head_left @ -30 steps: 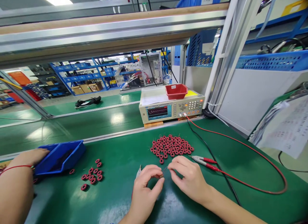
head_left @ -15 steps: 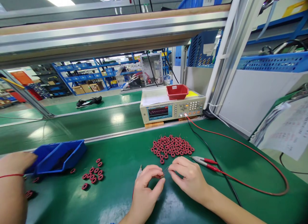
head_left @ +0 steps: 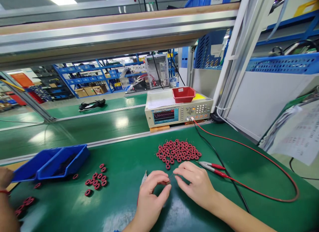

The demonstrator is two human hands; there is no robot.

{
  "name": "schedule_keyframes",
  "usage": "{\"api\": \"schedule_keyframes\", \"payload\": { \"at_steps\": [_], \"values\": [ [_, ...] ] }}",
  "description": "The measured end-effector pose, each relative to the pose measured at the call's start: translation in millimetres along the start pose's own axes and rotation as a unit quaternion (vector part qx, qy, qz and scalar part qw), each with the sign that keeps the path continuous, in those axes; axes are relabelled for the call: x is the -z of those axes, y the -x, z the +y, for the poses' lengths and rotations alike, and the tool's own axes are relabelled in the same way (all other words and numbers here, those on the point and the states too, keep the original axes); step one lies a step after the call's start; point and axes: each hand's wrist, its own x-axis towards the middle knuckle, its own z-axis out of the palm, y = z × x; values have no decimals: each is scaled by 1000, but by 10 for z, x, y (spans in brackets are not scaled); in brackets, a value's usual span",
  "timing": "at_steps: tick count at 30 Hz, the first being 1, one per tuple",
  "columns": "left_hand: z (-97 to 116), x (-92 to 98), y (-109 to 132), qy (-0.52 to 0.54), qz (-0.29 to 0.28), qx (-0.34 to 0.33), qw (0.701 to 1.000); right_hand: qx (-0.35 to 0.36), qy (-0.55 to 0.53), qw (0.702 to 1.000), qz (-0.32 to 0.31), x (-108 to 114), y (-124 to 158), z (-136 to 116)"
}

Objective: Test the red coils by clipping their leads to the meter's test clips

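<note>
Left hand: the left hand (head_left: 149,197) is curled, thumb and fingers pinched on a small red wound ring coil (head_left: 167,183) just above the green counter (head_left: 119,205).
Right hand: the right hand (head_left: 195,183) meets the left, its fingertips closed on the thin wire lead of the same coil; the two hands are together, touching at the coil.
Coil: held between both hands, largely hidden by the fingers.
Beyond the hands: a heap of small red ring coils (head_left: 177,151) lies just past the fingertips.
Right of the hands: red-handled metal test clips (head_left: 210,167) lie near the right hand, on a red cable (head_left: 274,165) that loops out and back to a beige bench test meter with a lit screen (head_left: 177,111). The screen shows a red trace; its writing is too small to read.
On the meter: a red plastic tray (head_left: 183,94) with a white label, unreadable.
Left of the hands: a small scatter of red ring coils (head_left: 96,180), then blue plastic bins (head_left: 50,162).
Far left: another person's hand with a red wrist cord (head_left: 4,185).
Change: that hand has drawn back from the blue bins to the picture's edge; the hands on the coil have hardly moved.
</note>
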Motion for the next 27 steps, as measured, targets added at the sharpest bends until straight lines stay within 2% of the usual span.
{"api": "schedule_keyframes", "payload": {
  "at_steps": [14, 20, 27],
  "values": [
    [5, 13, -7, -16, -3, -5, 1000, 23, -5, 1000, 6, 29, -16, -21],
    [-26, 9, 6, -2, -4, 6, 1000, -6, -38, 999, -7, 28, -14, -37],
    [-37, -8, -15, 32, 5, 25, 999, 0, -47, 999, -2, 16, 1, -57]
  ]
}}
